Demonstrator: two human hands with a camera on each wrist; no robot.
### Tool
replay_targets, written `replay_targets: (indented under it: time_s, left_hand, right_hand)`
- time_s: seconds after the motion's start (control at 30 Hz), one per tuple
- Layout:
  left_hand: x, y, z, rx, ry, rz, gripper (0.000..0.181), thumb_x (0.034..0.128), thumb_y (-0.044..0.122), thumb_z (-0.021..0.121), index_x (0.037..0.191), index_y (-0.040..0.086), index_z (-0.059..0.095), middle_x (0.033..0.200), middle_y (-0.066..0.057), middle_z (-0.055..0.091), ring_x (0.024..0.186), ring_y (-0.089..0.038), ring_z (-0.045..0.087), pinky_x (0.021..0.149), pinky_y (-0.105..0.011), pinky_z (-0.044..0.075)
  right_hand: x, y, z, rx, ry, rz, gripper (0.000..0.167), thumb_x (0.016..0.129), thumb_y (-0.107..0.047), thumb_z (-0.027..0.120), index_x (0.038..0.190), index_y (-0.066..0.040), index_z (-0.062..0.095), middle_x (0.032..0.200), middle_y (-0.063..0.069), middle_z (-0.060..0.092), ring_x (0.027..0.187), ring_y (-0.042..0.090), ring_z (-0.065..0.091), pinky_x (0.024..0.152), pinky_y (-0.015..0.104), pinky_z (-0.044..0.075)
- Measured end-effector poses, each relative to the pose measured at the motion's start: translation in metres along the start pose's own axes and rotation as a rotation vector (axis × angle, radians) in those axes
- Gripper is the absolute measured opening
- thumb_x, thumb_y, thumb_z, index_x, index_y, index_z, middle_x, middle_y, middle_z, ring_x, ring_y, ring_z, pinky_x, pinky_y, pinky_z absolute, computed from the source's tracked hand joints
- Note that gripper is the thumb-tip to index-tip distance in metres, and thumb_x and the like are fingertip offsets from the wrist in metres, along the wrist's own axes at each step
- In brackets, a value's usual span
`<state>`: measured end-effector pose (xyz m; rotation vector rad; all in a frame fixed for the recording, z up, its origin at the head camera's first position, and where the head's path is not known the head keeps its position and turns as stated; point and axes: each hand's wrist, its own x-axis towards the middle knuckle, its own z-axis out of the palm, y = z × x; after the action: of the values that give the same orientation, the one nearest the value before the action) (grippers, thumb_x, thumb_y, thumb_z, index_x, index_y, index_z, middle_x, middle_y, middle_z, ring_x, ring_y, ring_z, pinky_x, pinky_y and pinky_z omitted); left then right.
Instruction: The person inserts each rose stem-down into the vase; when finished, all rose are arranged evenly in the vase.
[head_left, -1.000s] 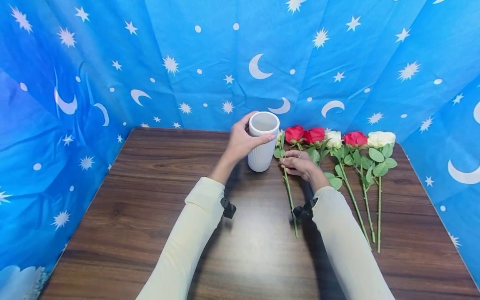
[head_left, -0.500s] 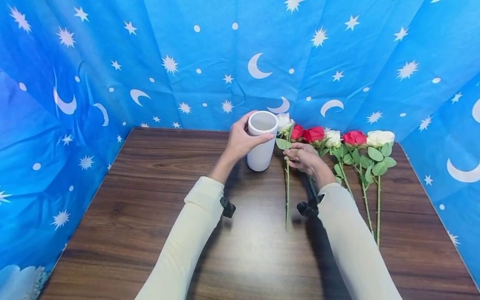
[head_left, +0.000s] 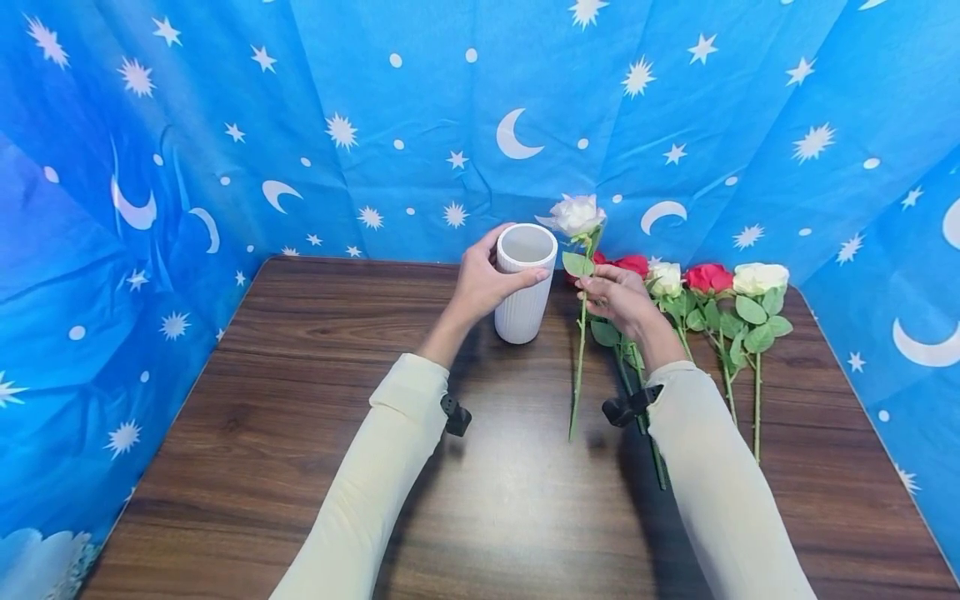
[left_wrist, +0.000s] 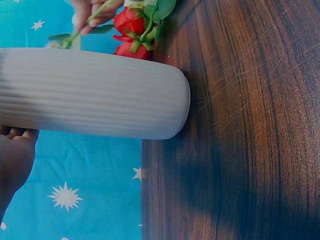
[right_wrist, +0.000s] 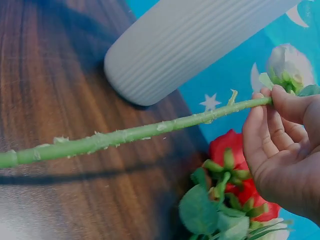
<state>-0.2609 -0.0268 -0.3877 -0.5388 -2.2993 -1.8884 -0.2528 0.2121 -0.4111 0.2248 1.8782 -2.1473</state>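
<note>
A white ribbed vase (head_left: 522, 304) stands upright toward the back of the table. My left hand (head_left: 483, 279) grips its upper part from the left, with the thumb across the front. Just right of the vase, my right hand (head_left: 618, 302) pinches the green stem of a white rose (head_left: 577, 215) between thumb and fingertips. The rose is lifted, its bloom a little higher than the vase's rim and its stem hanging down toward me. In the right wrist view the thorny stem (right_wrist: 135, 134) runs from the fingertips across the picture, apart from the vase.
Red roses (head_left: 708, 277) and white roses (head_left: 761, 279) lie in a row on the right of the wooden table (head_left: 300, 400), stems toward me. Two red blooms are partly behind my right hand. A blue curtain (head_left: 420, 100) with moons and stars hangs behind and at both sides.
My right hand has raised the white rose off the table and moved slightly right and back, and its bloom has come out from behind the vase. The left hand and vase have stayed still.
</note>
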Motion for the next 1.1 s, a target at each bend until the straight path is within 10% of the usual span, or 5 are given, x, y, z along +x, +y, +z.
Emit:
replay_targets:
  time_s: [1.1]
  left_hand:
    - [-0.005, -0.001, -0.002, -0.015, -0.020, -0.002, 0.078, 0.0762, 0.019, 0.089, 0.144, 0.008, 0.053, 0.129, -0.014, 0.067, 0.114, -0.023, 0.064, 0.099, -0.039, 0.056]
  right_hand:
    - [-0.049, -0.109, 0.018, 0.082, 0.056, -0.427, 0.004, 0.096, -0.004, 0.066, 0.097, -0.008, 0.066, 0.083, -0.001, 0.075, 0.076, 0.010, 0.070, 0.066, 0.023, 0.061]
